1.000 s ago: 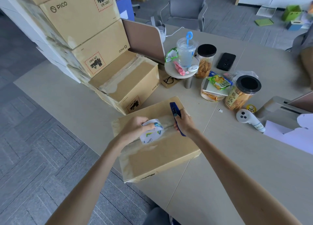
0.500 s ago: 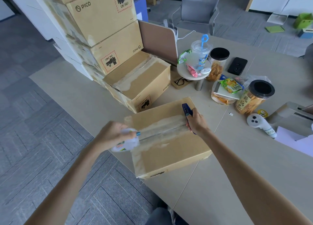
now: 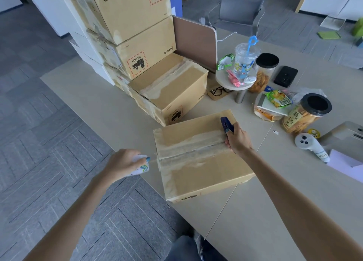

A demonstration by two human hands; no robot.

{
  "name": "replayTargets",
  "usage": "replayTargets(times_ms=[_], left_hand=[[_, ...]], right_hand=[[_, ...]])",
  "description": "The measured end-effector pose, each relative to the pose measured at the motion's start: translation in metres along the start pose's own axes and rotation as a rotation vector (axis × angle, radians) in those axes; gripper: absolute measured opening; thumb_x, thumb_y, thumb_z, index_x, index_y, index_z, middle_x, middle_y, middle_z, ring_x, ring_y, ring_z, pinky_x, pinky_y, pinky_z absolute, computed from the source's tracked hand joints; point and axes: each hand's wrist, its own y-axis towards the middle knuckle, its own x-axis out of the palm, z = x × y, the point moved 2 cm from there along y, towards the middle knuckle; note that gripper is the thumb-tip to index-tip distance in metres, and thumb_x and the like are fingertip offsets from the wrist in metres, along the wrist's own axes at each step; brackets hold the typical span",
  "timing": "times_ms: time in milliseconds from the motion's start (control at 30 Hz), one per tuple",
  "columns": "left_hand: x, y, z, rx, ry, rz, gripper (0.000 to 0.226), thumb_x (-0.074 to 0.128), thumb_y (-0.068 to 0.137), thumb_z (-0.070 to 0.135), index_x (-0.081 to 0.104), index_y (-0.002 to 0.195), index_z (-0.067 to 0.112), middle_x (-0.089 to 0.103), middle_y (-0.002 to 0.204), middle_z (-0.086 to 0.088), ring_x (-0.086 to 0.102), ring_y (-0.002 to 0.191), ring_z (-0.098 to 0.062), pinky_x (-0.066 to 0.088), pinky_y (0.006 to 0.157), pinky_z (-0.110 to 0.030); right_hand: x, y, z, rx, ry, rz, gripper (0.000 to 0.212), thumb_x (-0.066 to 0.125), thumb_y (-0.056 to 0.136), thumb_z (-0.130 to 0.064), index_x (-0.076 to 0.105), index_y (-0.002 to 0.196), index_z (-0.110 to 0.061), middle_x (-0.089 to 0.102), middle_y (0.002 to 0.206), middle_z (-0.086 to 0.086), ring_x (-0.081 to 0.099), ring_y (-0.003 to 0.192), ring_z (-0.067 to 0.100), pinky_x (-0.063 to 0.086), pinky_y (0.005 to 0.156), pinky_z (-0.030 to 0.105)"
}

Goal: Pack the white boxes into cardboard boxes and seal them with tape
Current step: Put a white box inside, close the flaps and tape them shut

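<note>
Tape drawn past the box edge, cutter waiting at the far end

The left hand's fingers [image 3: 146, 159] curl around the tape roll [image 3: 140, 167], just off the cardboard box [image 3: 198, 154] on the surface [image 3: 294, 201]; the right hand [image 3: 238, 140] grips a blue cutter [image 3: 226, 124] while pressing the seam. The risk: the stretched strip twists or sticks to itself, or the box slides toward the edge if the pull outweighs the right hand's pressure.

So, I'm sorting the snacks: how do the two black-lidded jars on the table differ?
The near jar looks wider, with a yellow printed label; the far jar looks slimmer and plain, partly hidden behind the small round stand. Both are clear, upright and hold golden snacks.
</note>
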Motion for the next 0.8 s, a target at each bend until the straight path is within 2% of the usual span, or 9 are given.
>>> replayTargets(times_ms=[133,233,333,400,467,567,667,800], left_hand=[[0.026,0.008,-0.015,-0.025,0.027,-0.039,0.058,0.027,0.067,0.075,0.035,0.059,0.019,0.038,0.053,0.003,0.034,0.048,-0.013,0.022,0.049,-0.03],[0.049,0.014,-0.02,-0.036,-0.043,-0.075,0.059,0.035,0.075,0.073,0.041,0.061,0.017,0.041,0.053,0.003,0.035,0.047,-0.012,0.021,0.048,-0.029],[0.062,0.02,-0.017,-0.015,-0.084,-0.106,0.049,0.055,0.094,0.051,0.038,0.06,0.02,0.041,0.052,0.002,0.035,0.046,-0.014,0.019,0.048,-0.029],[0.068,0.022,-0.017,-0.01,-0.089,-0.12,0.044,0.057,0.098,0.039,0.038,0.061,0.024,0.043,0.053,0.003,0.037,0.046,-0.012,0.02,0.048,-0.029],[0.072,0.022,-0.018,-0.022,-0.101,-0.13,0.039,0.056,0.099,0.037,0.042,0.065,0.022,0.045,0.055,0.003,0.038,0.046,-0.01,0.022,0.047,-0.028],[0.075,0.022,-0.017,-0.032,-0.106,-0.157,0.036,0.054,0.099,0.038,0.047,0.07,0.017,0.049,0.058,0.001,0.038,0.045,-0.009,0.023,0.045,-0.027],[0.072,0.021,-0.01,-0.045,-0.074,-0.157,0.039,0.053,0.1,0.037,0.041,0.067,0.02,0.049,0.057,0.002,0.039,0.046,-0.008,0.023,0.045,-0.026],[0.073,0.022,0.008,-0.07,-0.042,-0.151,0.044,0.051,0.1,0.04,0.035,0.064,0.02,0.041,0.056,0.004,0.036,0.048,-0.009,0.023,0.047,-0.027]], right_hand=[[0.001,-0.001,0.0,-0.011,0.001,0.003,0.016,0.035,0.082,-0.023,0.041,0.096,-0.02,0.064,0.085,0.02,0.063,0.077,0.039,0.056,0.066,0.055],[0.005,0.002,0.004,-0.02,-0.02,0.005,0.018,0.032,0.081,-0.029,0.04,0.094,-0.021,0.064,0.084,0.018,0.062,0.075,0.04,0.055,0.066,0.056],[0.005,0.0,0.001,-0.042,-0.086,0.006,0.023,0.03,0.081,-0.033,0.039,0.098,-0.022,0.064,0.086,0.017,0.061,0.075,0.038,0.055,0.069,0.055],[0.003,-0.008,-0.006,-0.078,-0.135,0.007,0.019,0.033,0.087,-0.03,0.041,0.101,-0.022,0.064,0.082,0.014,0.06,0.073,0.036,0.054,0.068,0.052],[0.004,-0.02,-0.019,-0.121,-0.142,-0.007,0.014,0.037,0.093,-0.026,0.044,0.103,-0.02,0.065,0.08,0.012,0.06,0.071,0.034,0.053,0.067,0.047],[0.022,-0.043,-0.051,-0.228,-0.019,-0.121,0.009,0.04,0.099,-0.018,0.047,0.105,-0.016,0.065,0.08,0.013,0.063,0.07,0.035,0.052,0.06,0.048],[0.049,-0.062,-0.082,-0.311,0.062,-0.263,0.011,0.042,0.1,-0.015,0.048,0.109,-0.013,0.065,0.082,0.013,0.065,0.066,0.034,0.054,0.058,0.049],[0.072,-0.075,-0.092,-0.327,0.085,-0.344,0.007,0.042,0.098,-0.017,0.048,0.103,-0.019,0.066,0.078,0.011,0.062,0.054,0.026,0.055,0.055,0.047]])
